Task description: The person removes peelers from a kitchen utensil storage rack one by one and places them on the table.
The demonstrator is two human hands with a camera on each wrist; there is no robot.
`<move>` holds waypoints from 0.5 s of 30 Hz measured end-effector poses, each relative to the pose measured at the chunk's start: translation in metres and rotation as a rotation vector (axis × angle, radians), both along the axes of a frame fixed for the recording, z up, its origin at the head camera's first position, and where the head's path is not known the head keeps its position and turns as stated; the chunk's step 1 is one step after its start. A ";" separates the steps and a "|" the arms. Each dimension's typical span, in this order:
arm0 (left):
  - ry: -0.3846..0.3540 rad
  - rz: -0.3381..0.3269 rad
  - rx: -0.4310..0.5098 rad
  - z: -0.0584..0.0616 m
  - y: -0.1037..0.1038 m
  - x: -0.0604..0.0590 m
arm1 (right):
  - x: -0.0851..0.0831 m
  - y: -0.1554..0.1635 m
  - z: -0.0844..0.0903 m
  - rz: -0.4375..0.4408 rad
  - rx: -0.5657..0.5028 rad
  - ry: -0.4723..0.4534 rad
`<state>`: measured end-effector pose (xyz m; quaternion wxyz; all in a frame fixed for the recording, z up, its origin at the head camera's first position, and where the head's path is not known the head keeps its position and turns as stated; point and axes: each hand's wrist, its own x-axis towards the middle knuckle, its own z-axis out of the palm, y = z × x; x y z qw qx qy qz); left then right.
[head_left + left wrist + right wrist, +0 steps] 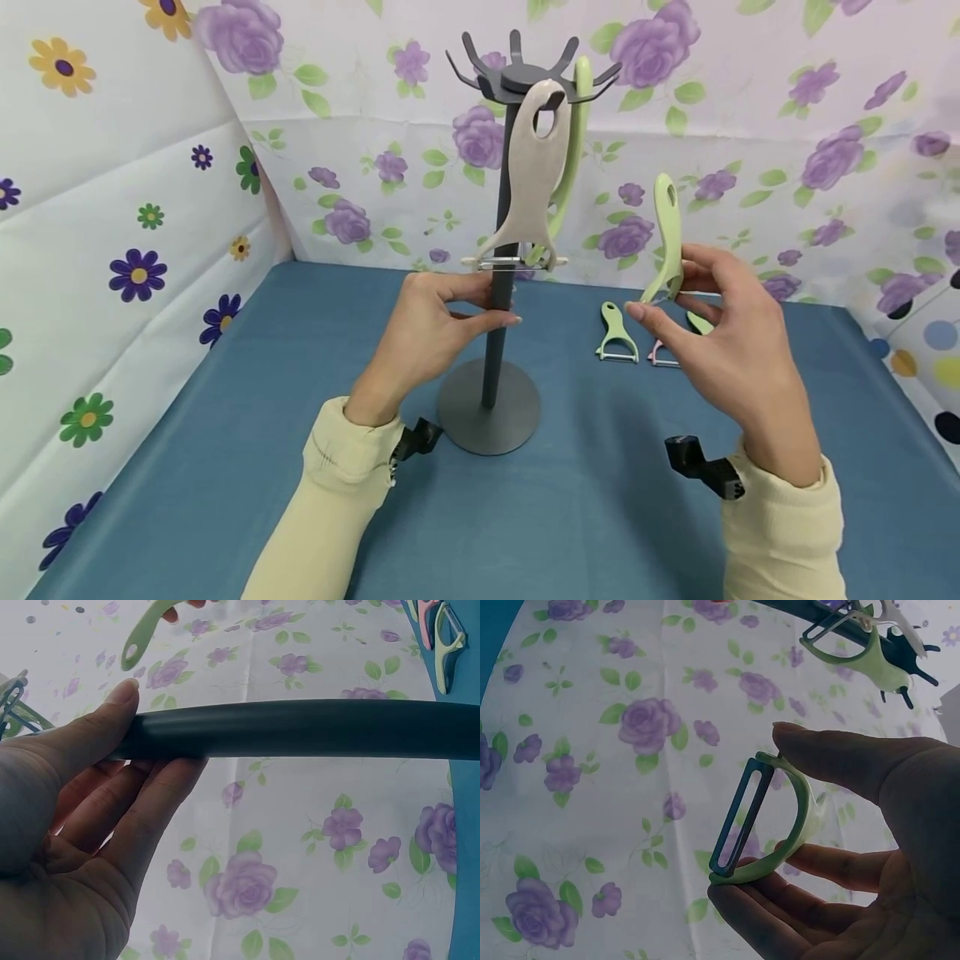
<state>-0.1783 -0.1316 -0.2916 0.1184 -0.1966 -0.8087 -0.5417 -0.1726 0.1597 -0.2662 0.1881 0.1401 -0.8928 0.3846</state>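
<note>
Head view is showing the left hand [431, 321] gripping the stand's pole [498, 333] while the right hand [723, 333] is pinching a green peeler [666, 242], handle up, beside the rack. Keeping the pole steady and aiming the handle's hole at a free hook [600, 77] would serve best. The peelers lying on the worktop [225, 467] are partly hidden behind the fingers.
</note>
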 end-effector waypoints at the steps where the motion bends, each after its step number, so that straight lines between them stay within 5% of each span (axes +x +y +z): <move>1: 0.000 0.002 0.001 0.000 0.000 0.000 | 0.000 0.001 -0.001 -0.001 0.004 -0.007; 15: 0.002 0.008 -0.008 0.001 0.000 0.000 | -0.005 -0.001 -0.009 -0.072 0.041 -0.097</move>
